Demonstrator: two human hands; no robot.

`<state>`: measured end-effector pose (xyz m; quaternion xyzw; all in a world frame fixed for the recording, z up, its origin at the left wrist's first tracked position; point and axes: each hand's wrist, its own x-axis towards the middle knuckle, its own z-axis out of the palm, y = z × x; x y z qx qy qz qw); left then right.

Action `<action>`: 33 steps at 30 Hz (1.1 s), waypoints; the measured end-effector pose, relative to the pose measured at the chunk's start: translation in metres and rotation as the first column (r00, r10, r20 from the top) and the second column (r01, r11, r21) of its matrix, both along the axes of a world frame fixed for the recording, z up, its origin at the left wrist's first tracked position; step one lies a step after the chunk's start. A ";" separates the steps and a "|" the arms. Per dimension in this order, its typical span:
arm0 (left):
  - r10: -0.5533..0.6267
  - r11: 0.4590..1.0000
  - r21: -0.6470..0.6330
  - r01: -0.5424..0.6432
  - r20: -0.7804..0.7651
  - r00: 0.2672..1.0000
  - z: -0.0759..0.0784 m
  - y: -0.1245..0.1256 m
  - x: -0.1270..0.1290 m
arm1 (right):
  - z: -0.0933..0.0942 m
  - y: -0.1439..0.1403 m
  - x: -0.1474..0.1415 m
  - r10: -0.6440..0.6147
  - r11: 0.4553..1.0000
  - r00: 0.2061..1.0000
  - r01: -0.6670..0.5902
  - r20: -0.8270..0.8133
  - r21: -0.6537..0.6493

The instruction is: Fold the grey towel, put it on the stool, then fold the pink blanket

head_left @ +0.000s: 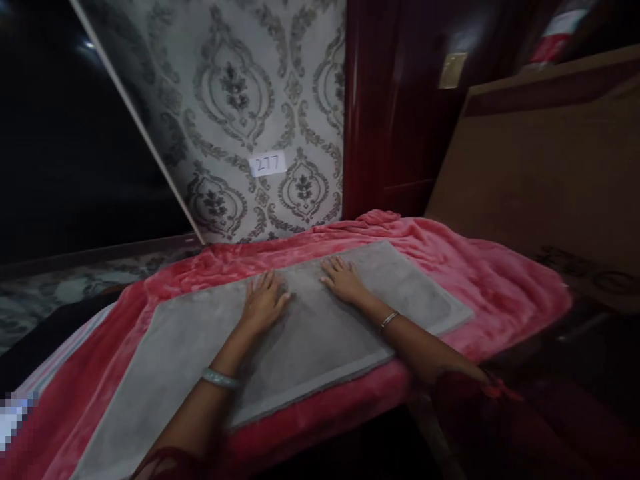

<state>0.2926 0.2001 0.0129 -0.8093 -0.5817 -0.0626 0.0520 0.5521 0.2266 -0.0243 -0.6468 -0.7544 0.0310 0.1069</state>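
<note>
A grey towel-like cloth [310,347] lies spread flat over a pink plush blanket [480,273]. My left hand [263,303] rests palm down on the grey cloth near its far edge, fingers spread and thumb out to the right. To the right of it, my right hand [344,279] also lies flat on the cloth, with its fingers apart close to the far edge. Neither hand grips anything. A pale green bangle [221,379] is on my left wrist, and a thin silver bracelet [389,319] is on my right.
Patterned wallpaper [235,87] with a paper label [268,163] reading 277 rises behind the blanket. A dark screen-like panel [75,147] leans at left. A large cardboard box [545,173] stands at right, beside a dark red door [390,113]. Striped fabric [65,353] shows at lower left.
</note>
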 end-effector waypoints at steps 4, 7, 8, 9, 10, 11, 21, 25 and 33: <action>-0.058 0.997 -0.054 0.054 -0.064 0.996 -0.021 0.015 0.046 | -0.008 -0.003 0.048 -0.189 0.982 0.982 0.189 0.005 -0.028; -0.035 0.998 -0.050 0.030 -0.091 0.995 -0.038 0.017 0.049 | -0.020 -0.014 0.093 -0.258 0.963 0.965 0.261 0.048 -0.064; -0.033 0.999 -0.044 0.029 -0.095 0.995 -0.041 0.017 0.047 | -0.022 -0.019 0.108 -0.279 0.956 0.959 0.283 0.059 -0.072; -0.031 0.999 -0.041 0.027 -0.098 0.995 -0.043 0.017 0.046 | -0.024 -0.023 0.121 -0.299 0.950 0.952 0.303 0.064 -0.076; -0.030 0.999 -0.037 0.026 -0.100 0.995 -0.043 0.017 0.044 | -0.025 -0.027 0.134 -0.318 0.943 0.946 0.323 0.065 -0.079; -0.030 0.999 -0.036 0.027 -0.101 0.994 -0.042 0.017 0.043 | -0.024 -0.031 0.144 -0.340 0.935 0.938 0.345 0.067 -0.082; -0.284 0.958 0.000 0.286 -0.088 0.955 -0.006 0.042 0.128 | 0.014 0.007 0.122 -0.341 0.940 0.938 0.338 -0.069 -0.054; -0.333 0.942 -0.066 0.328 -0.084 0.939 -0.013 0.057 0.180 | 0.008 0.024 0.117 -0.401 0.916 0.910 0.395 -0.101 -0.075; -0.314 0.947 -0.099 0.305 -0.083 0.946 -0.037 0.068 0.185 | -0.014 -0.038 0.175 -0.466 0.881 0.884 0.460 -0.041 -0.108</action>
